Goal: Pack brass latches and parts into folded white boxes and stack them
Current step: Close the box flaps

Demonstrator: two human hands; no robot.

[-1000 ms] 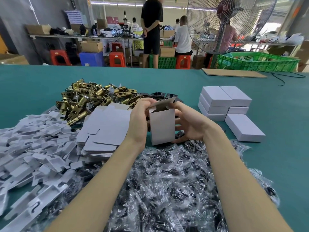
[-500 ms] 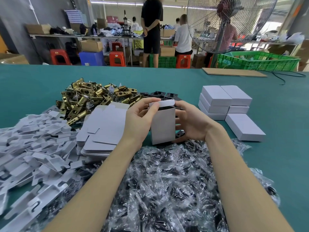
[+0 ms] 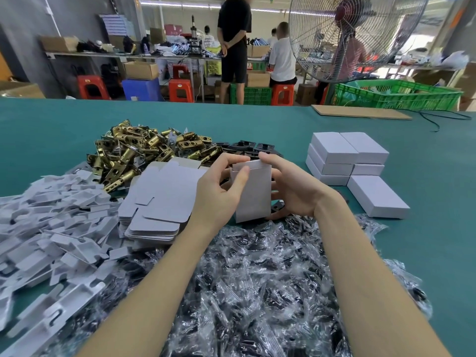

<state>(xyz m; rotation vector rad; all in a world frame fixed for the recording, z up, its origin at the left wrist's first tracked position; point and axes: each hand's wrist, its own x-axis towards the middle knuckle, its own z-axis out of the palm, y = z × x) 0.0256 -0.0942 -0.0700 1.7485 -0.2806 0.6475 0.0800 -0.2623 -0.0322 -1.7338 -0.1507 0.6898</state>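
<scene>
Top flap now folded shut, left hand [image 3: 219, 191] and right hand [image 3: 291, 191] gripping upright white box [image 3: 253, 194]

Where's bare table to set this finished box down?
Bare green table lies right of the stacked white boxes and beyond them toward the cardboard sheet. Crowded: bagged parts in front, flat box blanks and brass latches to the left.

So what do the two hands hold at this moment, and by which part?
Both hold one upright white box. The left hand pinches its top left corner; the right hand grips its right side, fingertips on the top flap.
</scene>
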